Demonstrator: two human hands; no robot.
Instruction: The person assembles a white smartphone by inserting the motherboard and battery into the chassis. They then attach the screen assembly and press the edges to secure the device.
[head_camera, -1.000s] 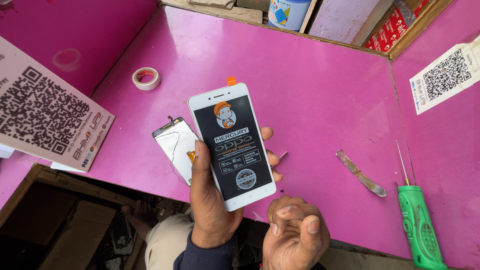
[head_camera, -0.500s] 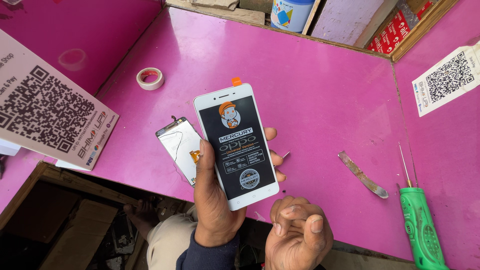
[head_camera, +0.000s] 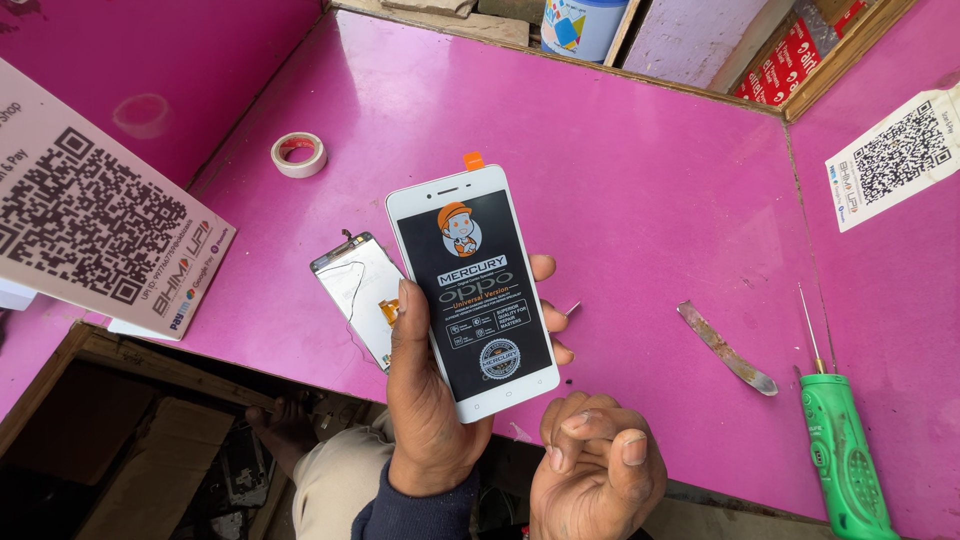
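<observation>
My left hand (head_camera: 425, 400) grips a white phone screen panel (head_camera: 472, 290) upright, face toward me. The panel has a black protective film with a printed label and an orange pull tab at its top edge. Behind it, flat on the pink table (head_camera: 620, 170), lies an old screen panel (head_camera: 358, 292), cracked and shiny, partly hidden by my thumb. My right hand (head_camera: 598, 468) hovers near the table's front edge just below the held panel, fingers curled shut with nothing visible in them.
A roll of tape (head_camera: 299, 154) lies at the back left. A metal blade tool (head_camera: 726, 348) and a green-handled screwdriver (head_camera: 838, 445) rest at the right. A code placard (head_camera: 95, 215) leans at left, a code sticker (head_camera: 895, 155) at right, a blue-white tub (head_camera: 582, 25) at the back.
The view has shifted slightly; the held panel and both hands keep nearly the same pose. Nothing on the table has moved.
</observation>
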